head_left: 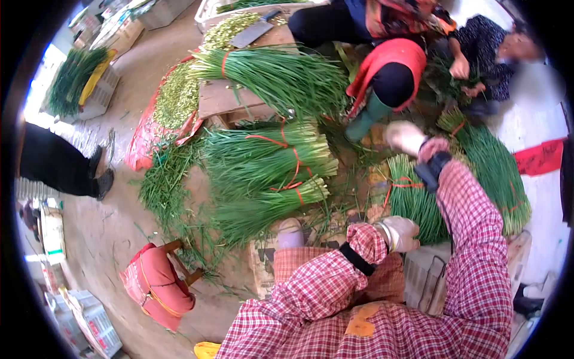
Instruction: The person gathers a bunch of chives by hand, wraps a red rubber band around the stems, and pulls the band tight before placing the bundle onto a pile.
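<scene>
My left hand (400, 233), in a pale glove, is closed beside the leafy end of a tied bundle of garlic chives (418, 209); whatever its fingers hold is hidden. Farther out, my right hand (406, 137), also gloved, is smeared by motion just above that bundle's cut stem ends. An orange tie circles the bundle near its stems. On the right lies a long row of chives (490, 161), also tied. Left of my hands, several tied chive bundles (275, 155) rest together on the floor, stems toward the right.
A big chive bundle (275, 75) and a cleaver (254, 31) lie on a wooden board (230, 99). Trimmings (179, 96) fill a red sack. A padded stool (158, 284) stands at lower left. Two people work at the top; another person's legs (63, 161) show at left.
</scene>
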`<state>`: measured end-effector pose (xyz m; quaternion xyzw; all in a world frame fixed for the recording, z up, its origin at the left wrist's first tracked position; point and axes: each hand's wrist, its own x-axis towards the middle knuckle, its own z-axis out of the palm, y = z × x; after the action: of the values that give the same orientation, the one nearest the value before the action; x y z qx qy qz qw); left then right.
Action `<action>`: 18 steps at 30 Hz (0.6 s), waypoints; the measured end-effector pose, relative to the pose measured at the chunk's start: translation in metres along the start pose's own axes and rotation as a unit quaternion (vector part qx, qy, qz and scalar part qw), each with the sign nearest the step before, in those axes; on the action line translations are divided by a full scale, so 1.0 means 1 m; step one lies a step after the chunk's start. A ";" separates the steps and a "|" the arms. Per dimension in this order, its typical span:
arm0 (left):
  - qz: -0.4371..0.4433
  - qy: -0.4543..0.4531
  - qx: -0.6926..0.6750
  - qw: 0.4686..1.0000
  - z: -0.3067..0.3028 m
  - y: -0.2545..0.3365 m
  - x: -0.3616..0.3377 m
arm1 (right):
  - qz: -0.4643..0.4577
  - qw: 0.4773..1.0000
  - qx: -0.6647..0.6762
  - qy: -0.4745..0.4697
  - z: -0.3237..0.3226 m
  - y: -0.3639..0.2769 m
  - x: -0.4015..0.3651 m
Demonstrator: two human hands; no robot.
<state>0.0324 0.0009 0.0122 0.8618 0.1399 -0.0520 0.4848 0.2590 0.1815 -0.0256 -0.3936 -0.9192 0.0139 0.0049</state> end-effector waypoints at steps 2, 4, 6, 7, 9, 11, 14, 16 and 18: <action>-0.030 -0.044 0.016 0.998 -0.002 0.007 0.005 | 0.321 0.904 0.061 -0.276 0.024 -0.073 -0.062; 0.025 -0.019 0.044 0.999 0.017 -0.004 0.013 | 0.347 0.869 0.085 -0.343 0.071 -0.120 -0.137; 0.055 -0.045 0.062 0.996 0.029 -0.007 0.027 | 0.394 0.829 0.145 -0.370 0.119 -0.159 -0.200; 0.049 -0.044 0.051 0.997 0.029 -0.002 0.028 | 0.397 0.824 0.174 -0.365 0.118 -0.180 -0.210; 0.037 -0.030 -0.005 0.999 0.027 0.006 0.025 | 0.460 0.775 0.274 -0.336 0.132 -0.202 -0.234; 0.045 -0.066 0.014 0.997 0.028 0.017 0.031 | 0.500 0.764 0.303 -0.275 0.142 -0.213 -0.257; 0.052 -0.079 -0.001 0.995 0.046 0.018 0.042 | 0.540 0.762 0.285 -0.219 0.134 -0.209 -0.265; 0.069 -0.049 -0.036 0.996 0.042 -0.002 0.030 | 0.562 0.741 0.279 -0.239 0.168 -0.178 -0.266; 0.001 -0.057 -0.025 0.998 0.020 0.007 0.031 | 0.619 0.713 0.283 -0.168 0.185 -0.141 -0.278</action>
<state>0.0652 -0.0136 0.0000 0.8451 0.1126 -0.0973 0.5135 0.3455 -0.1214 -0.2054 -0.8461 -0.4084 0.3393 -0.0478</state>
